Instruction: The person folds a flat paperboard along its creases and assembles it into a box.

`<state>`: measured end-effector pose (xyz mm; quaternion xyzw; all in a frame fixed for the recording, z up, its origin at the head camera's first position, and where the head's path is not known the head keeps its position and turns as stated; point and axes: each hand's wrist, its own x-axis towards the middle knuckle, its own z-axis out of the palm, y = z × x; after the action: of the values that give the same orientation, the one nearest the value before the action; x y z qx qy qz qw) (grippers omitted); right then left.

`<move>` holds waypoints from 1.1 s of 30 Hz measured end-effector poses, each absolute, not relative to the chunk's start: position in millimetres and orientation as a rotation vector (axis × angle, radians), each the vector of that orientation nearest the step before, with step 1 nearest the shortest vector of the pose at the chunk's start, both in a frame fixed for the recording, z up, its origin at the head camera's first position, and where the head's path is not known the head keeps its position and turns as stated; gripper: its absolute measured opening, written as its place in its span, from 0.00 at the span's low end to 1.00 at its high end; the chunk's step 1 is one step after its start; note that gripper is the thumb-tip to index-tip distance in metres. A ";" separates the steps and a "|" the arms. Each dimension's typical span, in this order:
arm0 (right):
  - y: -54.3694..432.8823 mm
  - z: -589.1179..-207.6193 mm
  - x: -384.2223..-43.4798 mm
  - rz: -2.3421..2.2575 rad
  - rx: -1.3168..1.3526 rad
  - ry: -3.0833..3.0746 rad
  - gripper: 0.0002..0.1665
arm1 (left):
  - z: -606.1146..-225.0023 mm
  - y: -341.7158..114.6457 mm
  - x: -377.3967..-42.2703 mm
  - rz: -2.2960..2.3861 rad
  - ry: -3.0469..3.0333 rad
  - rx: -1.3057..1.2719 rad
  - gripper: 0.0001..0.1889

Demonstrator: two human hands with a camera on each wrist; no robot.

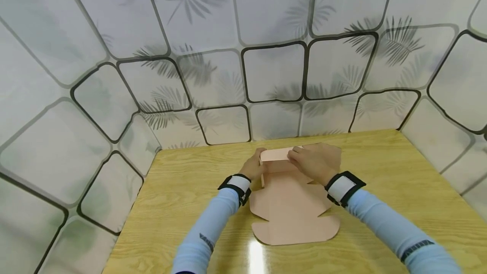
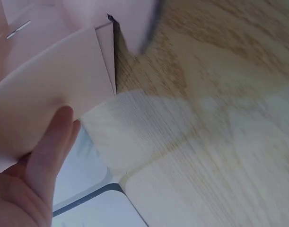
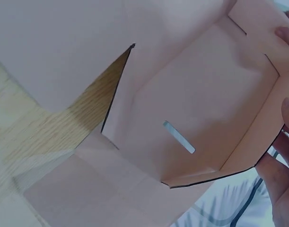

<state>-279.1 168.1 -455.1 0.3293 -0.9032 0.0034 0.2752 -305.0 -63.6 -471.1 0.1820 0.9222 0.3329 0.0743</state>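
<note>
We count one pink box (image 1: 293, 217), partly folded, on desk (image 1: 171, 189): far end raised, near end flat. We see one slot (image 3: 179, 137) cut through it. Two grips at raised end: left grip (image 1: 252, 167) holding side wall (image 2: 54, 75), right grip (image 1: 313, 164) holding edge of raised flap (image 1: 277, 154). We wear two wristbands (image 1: 341, 188), two blue sleeves (image 1: 207, 231). Patterned backdrop (image 1: 274, 71) behind desk.

Pale blue and lightly creased, the person's left sleeve (image 1: 213, 219) and right sleeve (image 1: 392, 225) each carry a slanted, dark hatched marking (image 1: 416, 249); at their ends sit black wristbands (image 1: 345, 189) with whitish rectangular panels (image 1: 340, 187).
</note>
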 end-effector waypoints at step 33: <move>201.3 -398.3 -334.8 0.190 1.132 -2.947 0.27 | -474.7 -49.4 -329.5 1.144 2.759 0.171 0.28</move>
<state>-334.8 201.3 -398.3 0.3578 -0.9318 0.0599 -0.0106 -329.5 -49.4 -474.7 0.0570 0.9196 0.3814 0.0749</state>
